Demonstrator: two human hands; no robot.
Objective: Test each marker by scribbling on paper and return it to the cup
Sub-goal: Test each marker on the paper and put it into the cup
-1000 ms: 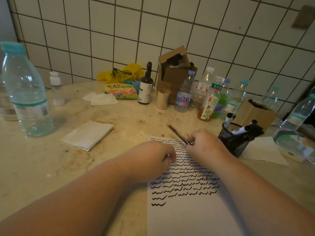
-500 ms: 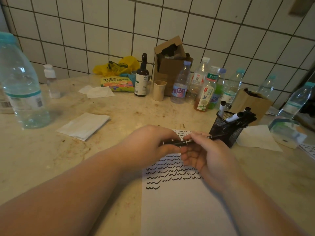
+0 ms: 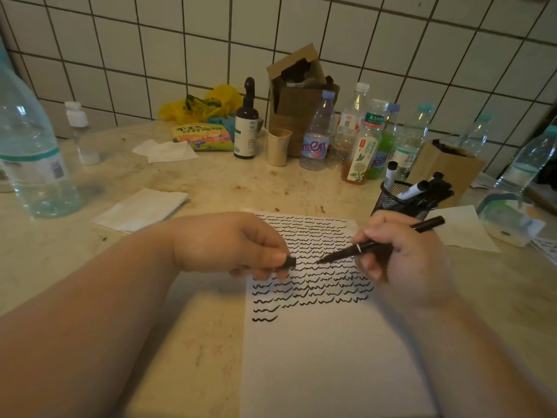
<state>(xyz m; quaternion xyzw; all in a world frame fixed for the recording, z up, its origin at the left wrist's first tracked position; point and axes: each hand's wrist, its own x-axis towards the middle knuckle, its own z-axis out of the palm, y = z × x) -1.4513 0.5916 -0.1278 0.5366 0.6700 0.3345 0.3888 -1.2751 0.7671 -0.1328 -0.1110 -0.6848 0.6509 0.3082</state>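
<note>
The marker sits uncapped in the right hand, fingers closed around it, tip low over the paper for scribbling. The left hand pinches what looks like its cap. The cup waits nearby.

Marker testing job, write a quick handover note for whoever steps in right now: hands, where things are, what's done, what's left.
Left hand: closed on the black marker cap, held over the paper.
Right hand: writing grip on the uncapped black marker, tip pointing down-left just above the scribbles.
Paper: flat on the counter; upper part filled with rows of black squiggles, lower part blank.
Mesh cup: beyond the right hand, holding several markers.
Done: many test lines; this marker is uncapped.
Left: scribble with it, recap it, return it to the cup. Which markers in the cup remain untested cannot be told.
</note>
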